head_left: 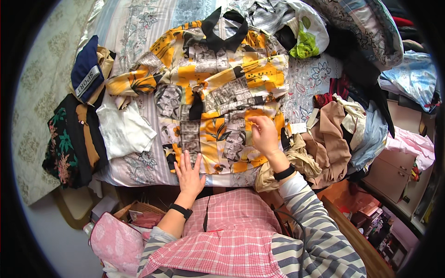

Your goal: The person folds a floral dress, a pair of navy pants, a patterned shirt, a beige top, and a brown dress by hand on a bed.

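Observation:
A collared shirt [218, 134] patterned in yellow, white, grey and black lies spread on the bed, its black collar pointing away from me. One long sleeve is folded across its front, with a black cuff near the middle. Flat on the shirt's lower edge, left of centre, rests my left hand [188, 176], fingers spread and holding nothing. My right hand [264, 134] is over the lower right part of the shirt. Its fingers are curled in together, with no cloth visible between them. Both wrists wear black bands.
White folded cloth [123, 127], a navy garment [88, 69] and a dark floral garment [65, 143] lie at left. Brown and beige clothes [327, 143] are heaped at right. A white bag [313, 25] with bright green stands at the far right. The patterned bedsheet [134, 171] ends near my lap.

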{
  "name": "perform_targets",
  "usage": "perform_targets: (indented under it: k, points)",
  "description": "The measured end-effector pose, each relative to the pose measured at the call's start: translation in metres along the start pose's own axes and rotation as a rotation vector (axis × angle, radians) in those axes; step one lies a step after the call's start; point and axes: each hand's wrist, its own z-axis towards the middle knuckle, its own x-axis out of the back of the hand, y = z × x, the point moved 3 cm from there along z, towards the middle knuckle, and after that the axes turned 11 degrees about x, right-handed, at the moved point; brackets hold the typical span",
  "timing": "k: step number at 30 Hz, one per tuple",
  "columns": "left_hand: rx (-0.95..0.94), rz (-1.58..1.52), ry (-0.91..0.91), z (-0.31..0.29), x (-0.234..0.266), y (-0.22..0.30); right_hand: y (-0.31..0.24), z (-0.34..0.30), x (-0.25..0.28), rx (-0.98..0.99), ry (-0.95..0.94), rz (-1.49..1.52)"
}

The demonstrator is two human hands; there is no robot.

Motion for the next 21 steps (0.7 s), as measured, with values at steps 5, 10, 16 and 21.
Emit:
perform_targets:
  k: [5,10,16,21]
  points:
    - [0.011,-0.272,0.224,0.02,0.015,0.007,0.102,-0.034,-0.041,-0.72,0.013,0.466]
    - [0.048,-0.628,0.538,0.096,0.061,0.022,0.085,-0.001,-0.038,-0.943,0.019,0.89]
    - [0.293,-0.766,0.247,0.195,0.073,0.035,0.078,0.025,-0.05,-0.841,0.158,1.267]
    - [0.194,-1.053,0.199,0.222,0.069,0.02,0.098,0.032,-0.051,-0.81,0.439,1.37]
